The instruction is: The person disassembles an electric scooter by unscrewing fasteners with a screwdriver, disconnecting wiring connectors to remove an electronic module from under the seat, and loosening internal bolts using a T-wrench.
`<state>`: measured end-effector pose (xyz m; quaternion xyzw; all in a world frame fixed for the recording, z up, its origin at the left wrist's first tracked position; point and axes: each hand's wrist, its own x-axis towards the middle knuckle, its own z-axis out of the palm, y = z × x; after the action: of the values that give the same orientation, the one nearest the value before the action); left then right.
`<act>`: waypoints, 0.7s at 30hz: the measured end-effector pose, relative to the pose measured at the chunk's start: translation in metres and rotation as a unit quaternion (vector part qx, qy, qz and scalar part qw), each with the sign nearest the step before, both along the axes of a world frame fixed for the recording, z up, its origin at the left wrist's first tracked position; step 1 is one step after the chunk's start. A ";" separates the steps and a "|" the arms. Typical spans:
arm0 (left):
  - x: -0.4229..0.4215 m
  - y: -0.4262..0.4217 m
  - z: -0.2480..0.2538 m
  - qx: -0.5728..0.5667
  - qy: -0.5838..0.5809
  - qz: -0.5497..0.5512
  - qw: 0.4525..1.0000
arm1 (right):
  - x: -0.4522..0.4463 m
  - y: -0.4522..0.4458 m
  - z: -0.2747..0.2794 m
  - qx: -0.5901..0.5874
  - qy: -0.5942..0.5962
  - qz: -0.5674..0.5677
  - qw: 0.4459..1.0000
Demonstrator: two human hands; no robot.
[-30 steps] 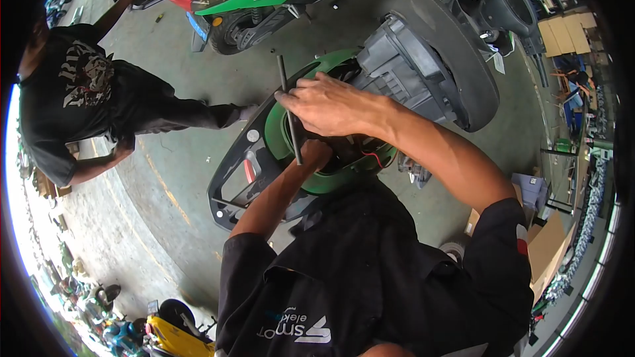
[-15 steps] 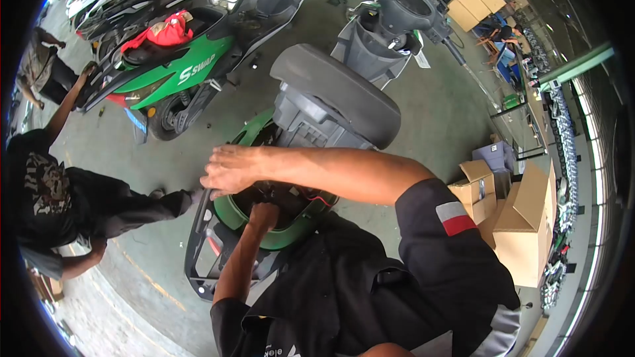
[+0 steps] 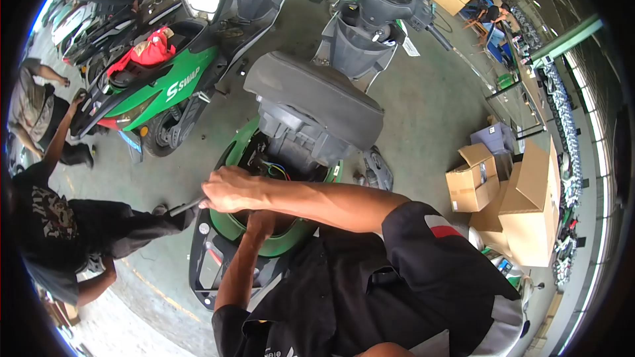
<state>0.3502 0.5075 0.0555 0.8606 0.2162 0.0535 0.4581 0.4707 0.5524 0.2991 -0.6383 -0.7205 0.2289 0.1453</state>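
My right hand (image 3: pixel 231 189) is closed round a dark metal bar (image 3: pixel 186 207), whose end sticks out to the left. It is above the rear opening of a green and black scooter (image 3: pixel 228 226). Just below it, my left hand (image 3: pixel 261 223) reaches down into the opening, its fingers hidden by the right hand and the rim. The scooter's dark seat (image 3: pixel 314 96) is tipped up beyond, with a grey compartment under it. Coloured wires (image 3: pixel 278 170) show inside the body.
A person in black (image 3: pixel 59 225) stands at the left, one hand on another green scooter (image 3: pixel 178 86). More people are farther back. Open cardboard boxes (image 3: pixel 529 205) stand on the right, near shelving. The handlebars (image 3: pixel 390 0) are ahead.
The view has swung right, bringing in the handlebars and boxes. My right hand has turned the bar from roughly upright in the picture to slanting left. My left hand remains in the opening.
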 end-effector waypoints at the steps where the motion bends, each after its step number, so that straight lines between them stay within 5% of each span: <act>1: -0.001 0.001 -0.002 0.099 0.128 -0.087 0.983 | 0.001 0.007 0.004 -0.070 -0.009 0.055 0.996; 2: 0.000 0.003 -0.006 0.193 0.252 -0.169 0.933 | 0.002 0.009 0.006 -0.082 0.003 0.084 0.993; 5: 0.004 0.007 0.002 0.171 0.312 -0.209 0.911 | 0.001 0.019 0.009 -0.122 0.005 0.149 0.981; 9: 0.001 0.005 0.003 0.151 0.300 -0.201 0.920 | -0.006 0.017 -0.018 -0.071 0.178 0.124 0.974; 11: -0.010 0.000 -0.011 0.193 0.081 -0.110 0.972 | -0.008 0.013 -0.023 -0.056 0.196 0.113 0.972; 13: -0.004 0.005 -0.004 0.176 0.134 -0.127 0.967 | -0.006 0.014 -0.031 -0.072 0.235 0.040 0.969; 15: 0.004 0.007 0.001 0.159 0.334 -0.214 0.904 | -0.012 0.021 -0.053 -0.053 0.273 -0.011 0.961; 17: -0.008 0.003 0.004 0.139 0.172 -0.140 0.965 | -0.021 0.022 -0.064 -0.053 0.314 -0.076 0.945; 19: -0.019 0.006 -0.045 0.010 0.088 -0.032 0.996 | -0.033 0.024 -0.049 -0.075 0.252 -0.040 0.964; 21: -0.018 0.012 -0.041 0.004 0.083 -0.034 0.996 | -0.047 0.024 -0.043 -0.059 0.188 0.026 0.980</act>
<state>0.3323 0.5190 0.0146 0.8710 0.2234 -0.0329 0.4363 0.4240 0.5761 0.2558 -0.5720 -0.6822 0.3905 0.2345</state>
